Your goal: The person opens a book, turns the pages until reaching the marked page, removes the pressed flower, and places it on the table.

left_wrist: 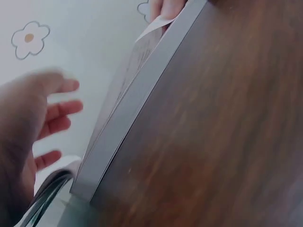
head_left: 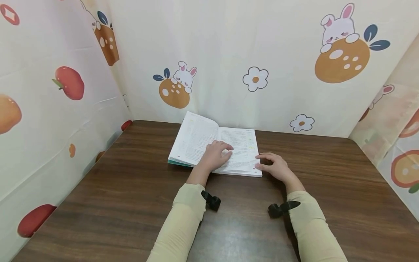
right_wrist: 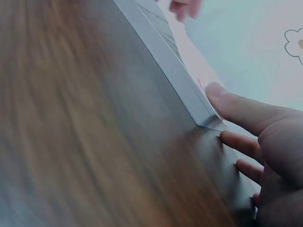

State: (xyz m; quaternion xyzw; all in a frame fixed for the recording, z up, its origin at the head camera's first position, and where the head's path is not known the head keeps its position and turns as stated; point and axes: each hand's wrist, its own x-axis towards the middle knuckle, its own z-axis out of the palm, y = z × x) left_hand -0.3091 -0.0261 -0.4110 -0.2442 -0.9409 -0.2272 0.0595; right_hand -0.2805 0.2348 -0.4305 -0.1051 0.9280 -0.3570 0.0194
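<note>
An open book (head_left: 240, 142) with printed white pages lies on the table near the back wall, its left side raised and a teal cover edge showing beneath. My left hand (head_left: 214, 155) is over the middle of the book, fingers spread and loosely bent, holding nothing. In the left wrist view, a gap shows between the left hand (left_wrist: 33, 113) and the page block. At the book's lower right corner, my right hand (head_left: 274, 166) pinches a page, which bows up there. The right wrist view shows the right thumb (right_wrist: 227, 99) on the page corner, the fingers along the book's side.
The dark wood-grain table (head_left: 131, 203) extends around the book on all sides. Behind it hangs a pale curtain (head_left: 222, 94) printed with rabbits, fruit and flowers, and similar cloth closes both sides. Black straps with small devices (head_left: 212, 202) sit on both wrists over light sleeves.
</note>
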